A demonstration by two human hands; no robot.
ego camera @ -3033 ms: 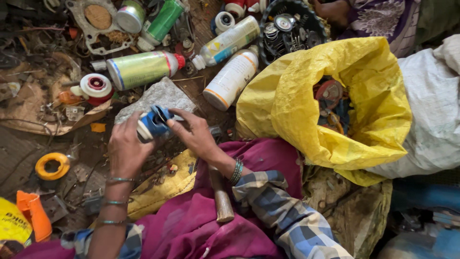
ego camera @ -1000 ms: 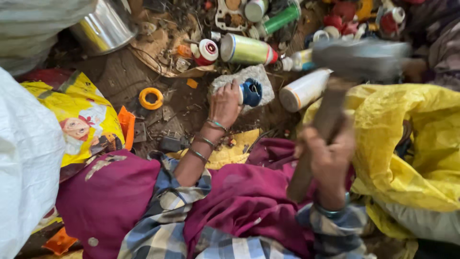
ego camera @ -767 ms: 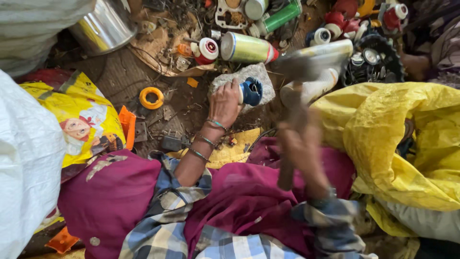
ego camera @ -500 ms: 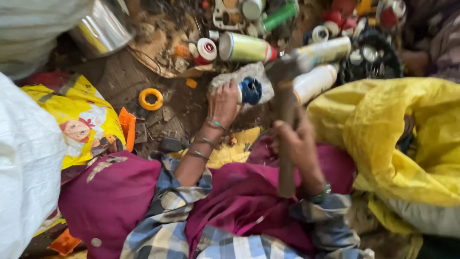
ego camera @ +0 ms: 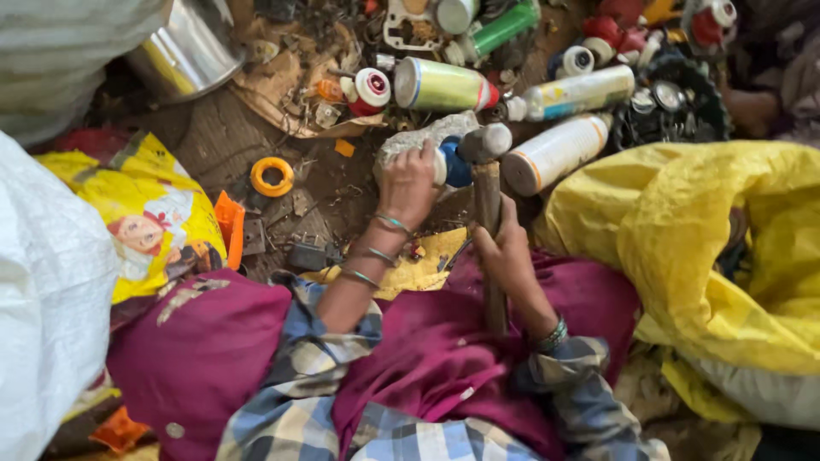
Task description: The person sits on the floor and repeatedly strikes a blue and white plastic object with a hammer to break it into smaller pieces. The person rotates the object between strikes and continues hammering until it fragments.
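Under hammer head (ego camera: 484,142), blue part (ego camera: 455,166) half hidden

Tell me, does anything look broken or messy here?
Yes. Spray cans lie tipped on their sides among scrap on the dirt. The left hand steadies a blue-and-white can on a stone under the right hand's hammer.

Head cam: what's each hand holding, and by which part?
Left hand pins the blue-and-white can by its white end on the grey stone. Right hand grips the wooden-handled hammer mid-handle.
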